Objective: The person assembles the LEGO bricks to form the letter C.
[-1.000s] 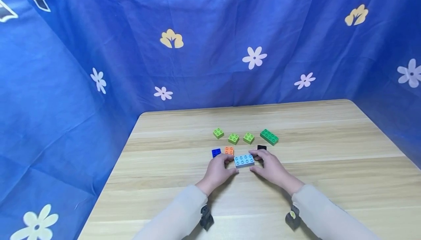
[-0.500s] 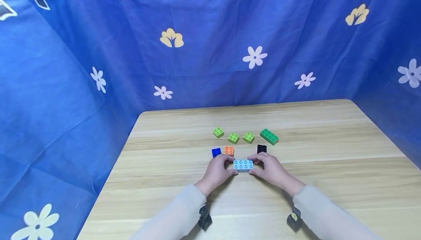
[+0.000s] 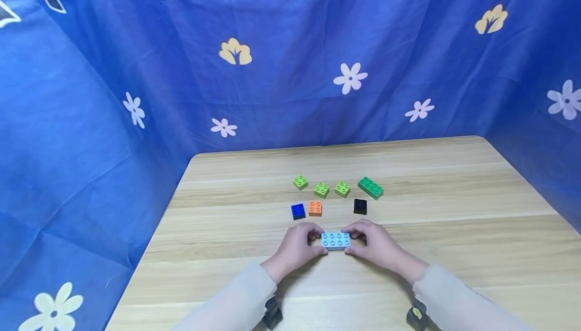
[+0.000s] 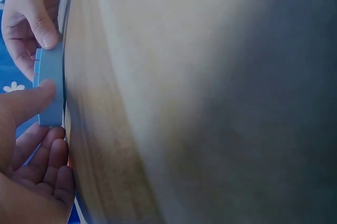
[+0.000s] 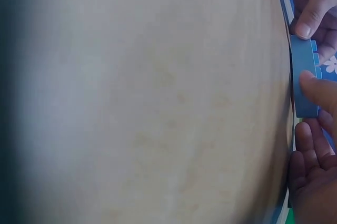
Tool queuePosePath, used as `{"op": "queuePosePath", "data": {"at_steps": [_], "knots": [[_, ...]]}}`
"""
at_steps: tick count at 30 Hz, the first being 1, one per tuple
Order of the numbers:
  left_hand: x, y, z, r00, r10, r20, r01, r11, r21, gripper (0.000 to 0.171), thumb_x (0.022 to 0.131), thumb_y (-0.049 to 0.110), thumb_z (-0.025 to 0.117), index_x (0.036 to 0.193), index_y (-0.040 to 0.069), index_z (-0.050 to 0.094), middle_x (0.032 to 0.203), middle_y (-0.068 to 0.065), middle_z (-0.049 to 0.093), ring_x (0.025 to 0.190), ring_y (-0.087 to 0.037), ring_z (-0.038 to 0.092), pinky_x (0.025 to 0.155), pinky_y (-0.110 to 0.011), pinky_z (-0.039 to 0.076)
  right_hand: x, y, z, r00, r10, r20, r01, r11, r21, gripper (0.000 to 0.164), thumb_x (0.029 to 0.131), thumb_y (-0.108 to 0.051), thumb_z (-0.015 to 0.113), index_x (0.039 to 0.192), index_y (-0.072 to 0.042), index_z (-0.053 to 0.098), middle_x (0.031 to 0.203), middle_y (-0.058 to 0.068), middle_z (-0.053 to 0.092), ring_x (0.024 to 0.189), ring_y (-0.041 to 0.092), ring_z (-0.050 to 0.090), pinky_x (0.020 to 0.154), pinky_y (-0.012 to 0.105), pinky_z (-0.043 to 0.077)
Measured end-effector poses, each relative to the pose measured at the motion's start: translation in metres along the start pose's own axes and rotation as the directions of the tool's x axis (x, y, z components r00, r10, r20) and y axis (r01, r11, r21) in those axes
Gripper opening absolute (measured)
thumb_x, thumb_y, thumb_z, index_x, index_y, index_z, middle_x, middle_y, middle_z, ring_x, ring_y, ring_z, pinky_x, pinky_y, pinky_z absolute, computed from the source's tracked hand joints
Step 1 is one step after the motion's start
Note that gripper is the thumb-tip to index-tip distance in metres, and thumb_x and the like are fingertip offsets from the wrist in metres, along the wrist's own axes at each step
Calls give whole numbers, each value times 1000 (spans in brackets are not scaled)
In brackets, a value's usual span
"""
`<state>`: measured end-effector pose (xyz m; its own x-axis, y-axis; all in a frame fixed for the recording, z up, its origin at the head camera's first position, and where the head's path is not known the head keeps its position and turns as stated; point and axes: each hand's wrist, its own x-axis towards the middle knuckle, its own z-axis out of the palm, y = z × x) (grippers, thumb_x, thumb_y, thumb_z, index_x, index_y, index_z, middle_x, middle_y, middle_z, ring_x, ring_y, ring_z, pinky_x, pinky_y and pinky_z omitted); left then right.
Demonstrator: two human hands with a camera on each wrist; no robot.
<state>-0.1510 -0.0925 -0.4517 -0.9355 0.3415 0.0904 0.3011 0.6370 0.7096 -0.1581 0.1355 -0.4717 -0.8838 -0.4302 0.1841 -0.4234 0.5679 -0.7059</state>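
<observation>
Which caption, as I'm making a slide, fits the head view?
Left hand and right hand hold opposite ends of a light-blue, rectangular, studded plastic brick.

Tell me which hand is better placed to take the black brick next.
Probably the right hand: the black brick lies just beyond it, farther from the left hand. Both grip the light-blue brick.
</observation>
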Motion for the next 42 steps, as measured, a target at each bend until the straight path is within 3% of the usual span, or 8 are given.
{"op": "queuePosePath", "data": {"at_steps": [11,25,42], "knots": [[-14,3,0,999,2,37,-3,1000,26,34,69,19,85,96,8,67,88,4,61,81,-11,56,75,-27,49,-13,-6,-1,999,-11,37,11,1000,9,42,71,-24,83,108,-11,67,98,-11,61,86,7,57,80,28,50],[-17,3,1,999,18,30,-19,999,38,34,68,18,86,95,8,68,86,5,59,80,-10,55,74,-25,49,-15,-6,0,999,-33,39,32,999,31,41,72,-22,83,107,-9,67,98,-9,61,84,7,57,78,26,50],[-18,2,4,999,21,25,-21,999,30,33,68,18,86,93,8,67,85,4,58,79,-11,54,73,-25,48,-17,-3,1,999,-2,41,1,999,34,40,71,-21,83,107,-12,67,96,-12,60,85,8,57,79,26,49]]}}
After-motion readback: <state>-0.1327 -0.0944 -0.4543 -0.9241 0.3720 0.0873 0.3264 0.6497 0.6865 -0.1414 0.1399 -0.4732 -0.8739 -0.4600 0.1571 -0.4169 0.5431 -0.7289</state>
